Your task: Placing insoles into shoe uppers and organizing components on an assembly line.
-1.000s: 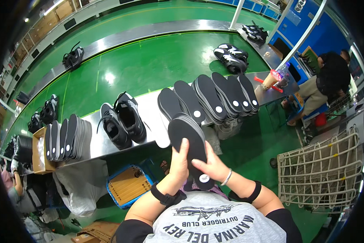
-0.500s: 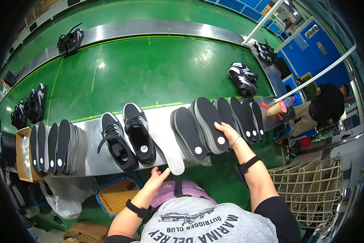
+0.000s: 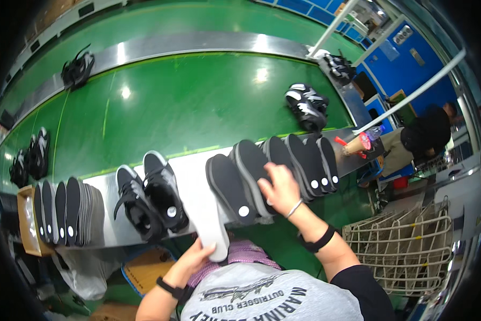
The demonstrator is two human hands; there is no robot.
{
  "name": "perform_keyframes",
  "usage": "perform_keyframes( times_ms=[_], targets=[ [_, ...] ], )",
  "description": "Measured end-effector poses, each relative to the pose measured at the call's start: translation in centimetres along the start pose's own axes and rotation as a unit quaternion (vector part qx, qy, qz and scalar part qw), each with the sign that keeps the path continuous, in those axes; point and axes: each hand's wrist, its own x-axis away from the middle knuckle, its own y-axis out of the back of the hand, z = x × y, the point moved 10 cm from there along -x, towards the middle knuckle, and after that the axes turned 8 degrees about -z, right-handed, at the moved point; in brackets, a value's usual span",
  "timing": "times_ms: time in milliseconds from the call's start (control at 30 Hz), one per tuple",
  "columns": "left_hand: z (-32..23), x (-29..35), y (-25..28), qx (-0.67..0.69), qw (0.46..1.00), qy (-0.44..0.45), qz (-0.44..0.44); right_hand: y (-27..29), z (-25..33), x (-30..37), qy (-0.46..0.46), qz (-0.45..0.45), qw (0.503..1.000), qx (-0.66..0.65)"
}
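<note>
My left hand [image 3: 197, 255] is closed on the near end of a long white insole [image 3: 207, 222], thumb on top, where it hangs past the bench edge. My right hand [image 3: 282, 191] has its fingers apart over the fanned black insoles [image 3: 249, 168], which bear round white stickers; whether a fingertip presses on one cannot be made out. Nearest to me on that side is another black insole stack [image 3: 227, 182]. To the left of the white insole stand two black-and-grey sneakers, a left one [image 3: 136, 206] with a strap sticking out and a right one [image 3: 164, 184] showing a round white label inside.
More black insoles [image 3: 69, 208] line up at the left beside a cardboard box [image 3: 29, 222]. A drink cup [image 3: 356, 144] stands at the bench's right end. Finished sneakers [image 3: 307, 107] sit across the green belt [image 3: 197, 101]. A wire rack [image 3: 398, 241] and a seated person [image 3: 427, 131] are at right.
My left hand has taken hold of the white insole's near end, which now lies nearer to me. My right hand has come off the insole it was touching and its fingers have spread.
</note>
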Motion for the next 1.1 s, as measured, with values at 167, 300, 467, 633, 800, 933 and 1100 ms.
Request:
perform_keyframes(
  times_ms=[167, 300, 467, 633, 800, 933, 1100],
  targets=[
    [-1.3, 2.9, -4.5, -0.02, 0.998, 0.004, 0.06, -6.4, 6.8, 7.4, -0.223, 0.421, 0.685, -0.552],
    [-1.3, 2.0, -9.4, 0.07, 0.969, 0.034, 0.234, -3.9, 12.3, 8.2, -0.243, 0.462, 0.339, -0.783],
    [-4.9, -0.8, -10.5, -0.024, 0.995, -0.061, 0.074, -4.0, 7.0, 4.9, -0.301, 0.353, 0.561, -0.686],
    [-7.8, 0.7, -12.3, -0.001, 0.979, -0.195, 0.066, -3.9, 4.8, 3.9, -0.152, 0.26, 0.845, -0.443],
    [-9.0, -0.8, -9.0, 0.044, 0.955, -0.247, -0.158, -2.8, 6.4, 4.8, -0.028, 0.262, 0.908, -0.326],
    [-10.2, -2.6, -6.8, 0.125, 0.947, -0.242, -0.172, -0.2, 5.5, 3.2, 0.036, 0.19, 0.926, -0.326],
    [-11.1, -6.0, -6.9, 0.059, 0.944, -0.216, -0.242, -0.4, -2.6, 3.0, -0.012, 0.042, 0.987, -0.154]
  ],
)
